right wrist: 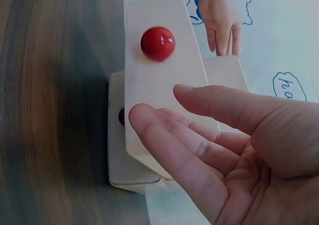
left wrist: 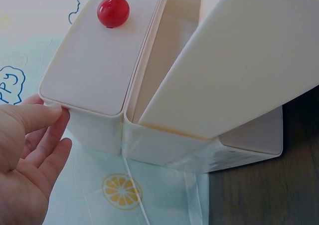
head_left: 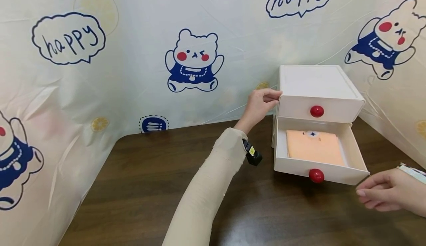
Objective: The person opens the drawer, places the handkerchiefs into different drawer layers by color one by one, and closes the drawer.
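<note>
A white drawer cabinet (head_left: 313, 79) stands at the right of the table, its upper drawer (head_left: 296, 107) closed. Below, the middle drawer (head_left: 359, 161) is pulled out and tilts slightly down at the front; a folded peach-coloured cloth (head_left: 313, 148) lies inside it. My left hand (head_left: 261, 103) touches the cabinet's upper left front corner, thumb tip (left wrist: 56, 107) at the edge and the other fingers along the side. Just off the pulled-out drawer's right front corner is my right hand (head_left: 382, 192), fingers loosely bent and holding nothing. Each of these two drawers has a round red knob (head_left: 316, 176).
A lower drawer (right wrist: 127, 165) shows beneath the pulled-out one in the right wrist view. Dark wooden table (head_left: 149, 187) spreads to the left. Behind it hangs a pale printed curtain (head_left: 133, 72) with bears and lettering, close at the cabinet's back.
</note>
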`<state>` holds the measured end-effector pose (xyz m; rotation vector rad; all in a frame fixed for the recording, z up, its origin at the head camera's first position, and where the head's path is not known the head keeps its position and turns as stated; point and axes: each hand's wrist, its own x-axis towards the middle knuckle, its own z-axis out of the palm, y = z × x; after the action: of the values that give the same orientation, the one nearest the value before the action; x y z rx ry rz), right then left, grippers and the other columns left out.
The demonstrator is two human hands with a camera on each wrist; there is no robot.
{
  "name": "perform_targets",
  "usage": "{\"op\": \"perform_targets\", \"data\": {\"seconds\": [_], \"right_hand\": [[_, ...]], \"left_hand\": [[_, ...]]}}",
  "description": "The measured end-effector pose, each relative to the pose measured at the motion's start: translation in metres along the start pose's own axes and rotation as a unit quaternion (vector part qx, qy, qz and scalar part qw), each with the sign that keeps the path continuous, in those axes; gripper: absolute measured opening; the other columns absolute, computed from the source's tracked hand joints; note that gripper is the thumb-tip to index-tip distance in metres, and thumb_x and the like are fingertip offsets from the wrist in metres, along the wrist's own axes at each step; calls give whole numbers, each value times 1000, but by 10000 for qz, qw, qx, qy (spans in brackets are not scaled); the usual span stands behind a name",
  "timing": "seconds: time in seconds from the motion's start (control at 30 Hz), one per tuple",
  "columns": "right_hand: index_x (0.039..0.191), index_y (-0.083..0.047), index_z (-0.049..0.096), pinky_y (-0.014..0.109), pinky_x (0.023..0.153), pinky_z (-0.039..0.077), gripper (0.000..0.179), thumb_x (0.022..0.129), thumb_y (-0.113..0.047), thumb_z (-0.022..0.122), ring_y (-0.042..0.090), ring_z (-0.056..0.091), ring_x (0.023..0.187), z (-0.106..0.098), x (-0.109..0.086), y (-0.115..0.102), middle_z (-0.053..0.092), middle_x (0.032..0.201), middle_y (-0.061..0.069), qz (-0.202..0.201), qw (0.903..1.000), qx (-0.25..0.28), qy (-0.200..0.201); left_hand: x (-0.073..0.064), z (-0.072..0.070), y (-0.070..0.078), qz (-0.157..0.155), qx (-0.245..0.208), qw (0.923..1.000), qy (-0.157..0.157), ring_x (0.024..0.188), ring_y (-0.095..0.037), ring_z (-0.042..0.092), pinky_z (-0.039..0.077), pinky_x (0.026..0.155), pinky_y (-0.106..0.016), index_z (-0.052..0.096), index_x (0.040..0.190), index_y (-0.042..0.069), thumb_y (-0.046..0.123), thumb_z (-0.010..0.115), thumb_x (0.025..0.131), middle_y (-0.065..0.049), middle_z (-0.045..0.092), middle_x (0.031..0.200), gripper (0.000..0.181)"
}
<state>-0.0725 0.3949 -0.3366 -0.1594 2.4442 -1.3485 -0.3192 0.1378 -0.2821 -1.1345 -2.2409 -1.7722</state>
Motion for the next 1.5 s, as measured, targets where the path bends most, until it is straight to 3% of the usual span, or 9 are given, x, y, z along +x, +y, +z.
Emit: {"op": "perform_targets", "data": {"seconds": [0.07, 0.17, 0.6, 0.83, 1.07, 1.5], "right_hand": [[94, 10, 63, 31, 58, 55, 18, 93, -2, 49, 13, 65, 71, 3, 2, 0, 69, 82, -2, -161, 9996, 186, -139], [96, 12, 62, 31, 59, 55, 19, 94, 0, 47, 12, 65, 73, 9, 4, -1, 69, 84, -3, -301, 9984, 385, -295], [96, 20, 57, 34, 61, 55, 20, 93, 4, 46, 16, 66, 74, 34, 23, -12, 69, 85, 0, -713, 9943, 754, -264], [101, 20, 56, 35, 64, 55, 24, 94, -2, 47, 16, 66, 77, 39, 33, -22, 68, 90, 7, -571, 9955, 734, -186], [101, 18, 57, 36, 64, 55, 29, 95, -9, 50, 20, 66, 76, 43, 41, -30, 66, 88, 19, -358, 9971, 665, -24], [105, 18, 56, 34, 65, 55, 34, 94, -14, 52, 23, 66, 75, 40, 45, -30, 66, 87, 19, -222, 9985, 421, 281]], "left_hand": [[0, 0, 0, 1, 24, 10000, 2, 78, -7, 63, 50, 69, -15, 68, 106, 1, -3, 65, 82, -9, 68, 98, 25], [1, 1, 0, -17, 72, 10000, -23, 79, -8, 63, 50, 70, -15, 67, 107, 1, -2, 65, 82, -9, 67, 99, 25], [0, 1, -1, 2, 124, 9999, 10, 80, -9, 63, 50, 71, -15, 67, 107, 1, -2, 66, 82, -9, 67, 96, 26], [0, 0, -2, 195, 73, 9998, 60, 79, -10, 64, 50, 70, -15, 67, 106, 0, -3, 66, 81, -11, 67, 95, 25], [0, 1, -1, 149, 18, 9999, 59, 78, -9, 64, 50, 70, -15, 67, 106, -1, -4, 66, 81, -11, 67, 96, 25], [-1, 1, 1, 92, -11, 9999, 59, 78, -9, 64, 50, 70, -15, 67, 106, -1, -4, 65, 81, -11, 67, 96, 25]]}}
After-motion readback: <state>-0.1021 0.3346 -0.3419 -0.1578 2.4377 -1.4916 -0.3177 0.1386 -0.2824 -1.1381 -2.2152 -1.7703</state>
